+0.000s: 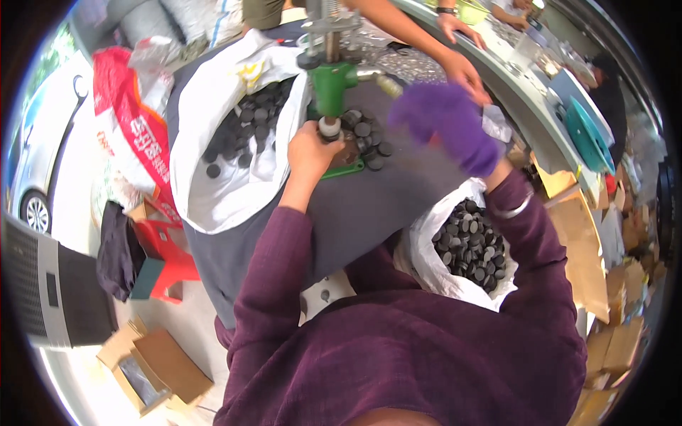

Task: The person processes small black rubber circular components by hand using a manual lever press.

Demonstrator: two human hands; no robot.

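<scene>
A green hand press [329,91] stands on the dark grey covered table [369,192]. My left hand [310,157] is closed at the foot of its ram, thumb and fingers curled beside the pale round tip. What they pinch is hidden. My right hand [451,128], in a fluffy purple glove, is smeared by motion beside the end of the press's lever [387,85]; whether its fingers grip the lever cannot be made out. Loose black discs [366,135] lie in a heap right of the press. Left of it, a white sack [202,192] holds more black discs [259,117].
Another white sack [426,248] full of black discs sits below my right forearm. Across the table are another person's bare hands [465,74]. A long bench [522,89] runs along the right, with cardboard [579,248] beside it. A red stool [174,259] and opened carton [167,366] stand left.
</scene>
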